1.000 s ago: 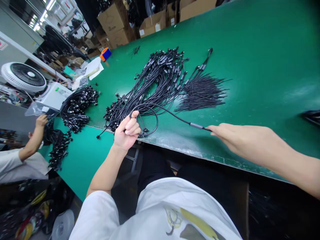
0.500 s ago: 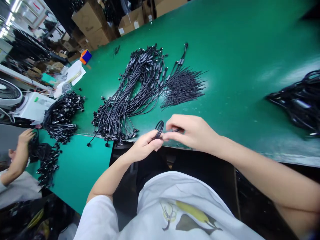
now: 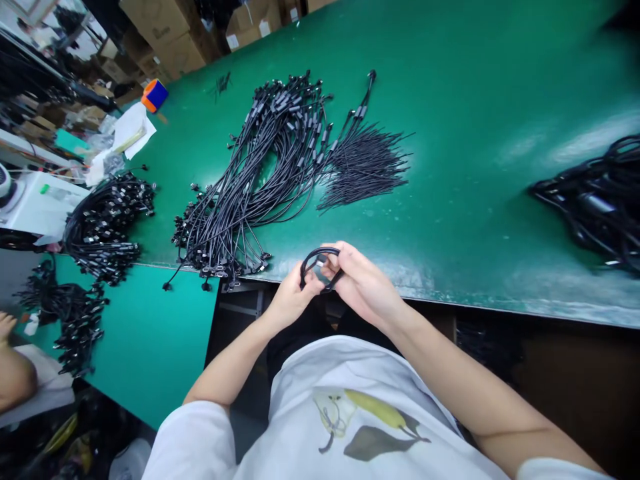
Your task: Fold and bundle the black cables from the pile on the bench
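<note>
Both of my hands meet at the near edge of the green table (image 3: 475,100), closed around one small coiled black cable (image 3: 316,256). My left hand (image 3: 293,295) pinches the coil from the left. My right hand (image 3: 359,280) wraps its fingers over the coil from the right. Just beyond them a large pile of loose black cables (image 3: 265,167) spreads across the table, with a fan of thin black ties (image 3: 367,163) at its right side.
A heap of black cables (image 3: 600,200) lies at the right edge. More cable bundles (image 3: 103,223) sit at the left, with others (image 3: 70,320) on the lower green table. Another person's arm (image 3: 13,367) shows at far left. Cardboard boxes (image 3: 165,33), papers (image 3: 127,130) and an orange-blue object (image 3: 154,95) stand behind.
A second ago my right hand held the cable stretched out to the right; it came in to my left hand and the cable is now wound into a small coil held by both.
</note>
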`<state>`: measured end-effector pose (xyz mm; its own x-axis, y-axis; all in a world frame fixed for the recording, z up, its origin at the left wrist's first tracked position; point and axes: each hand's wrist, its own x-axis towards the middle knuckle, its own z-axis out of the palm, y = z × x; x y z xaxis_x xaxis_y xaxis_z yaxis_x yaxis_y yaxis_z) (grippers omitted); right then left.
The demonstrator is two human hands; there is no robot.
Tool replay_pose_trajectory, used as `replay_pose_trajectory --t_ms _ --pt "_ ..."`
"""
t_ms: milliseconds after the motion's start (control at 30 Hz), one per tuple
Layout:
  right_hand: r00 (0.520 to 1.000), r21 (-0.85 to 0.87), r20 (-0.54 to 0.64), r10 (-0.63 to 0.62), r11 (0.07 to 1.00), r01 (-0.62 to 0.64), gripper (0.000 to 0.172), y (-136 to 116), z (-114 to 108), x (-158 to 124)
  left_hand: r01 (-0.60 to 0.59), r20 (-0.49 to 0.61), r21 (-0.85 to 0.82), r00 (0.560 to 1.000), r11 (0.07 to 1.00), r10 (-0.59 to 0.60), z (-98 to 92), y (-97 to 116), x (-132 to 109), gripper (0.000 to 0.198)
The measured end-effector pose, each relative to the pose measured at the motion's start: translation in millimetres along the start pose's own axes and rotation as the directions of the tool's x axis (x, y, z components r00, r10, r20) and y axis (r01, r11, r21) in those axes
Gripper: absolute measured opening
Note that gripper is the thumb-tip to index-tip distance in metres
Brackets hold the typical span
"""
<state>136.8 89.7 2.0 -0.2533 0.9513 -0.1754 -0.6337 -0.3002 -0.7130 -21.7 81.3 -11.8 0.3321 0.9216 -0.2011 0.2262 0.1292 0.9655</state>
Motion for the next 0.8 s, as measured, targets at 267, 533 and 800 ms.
replay_pose_trajectory --t_ms 267,533,800 --pt "0.988 -0.183 -0.135 -0.078 0.982 0.052 0.036 25.5 9.5 -6.6 0.083 0.15 0.393 0.977 0.916 -0.153 12.0 -7.4 -1.6 0.047" --pt "0.997 -0.169 0.065 -0.05 0.984 0.061 0.033 5.4 4.1 10.2 0.093 0.351 0.065 0.93 0.994 -0.11 15.6 0.8 -3.0 0.032" --pt "0.971 -0.143 0.24 -0.001 0.989 0.037 0.035 -5.9 0.9 13.3 0.58 0.677 -0.482 0.722 0.657 -0.141 13.3 -2.2 -7.4 0.088"
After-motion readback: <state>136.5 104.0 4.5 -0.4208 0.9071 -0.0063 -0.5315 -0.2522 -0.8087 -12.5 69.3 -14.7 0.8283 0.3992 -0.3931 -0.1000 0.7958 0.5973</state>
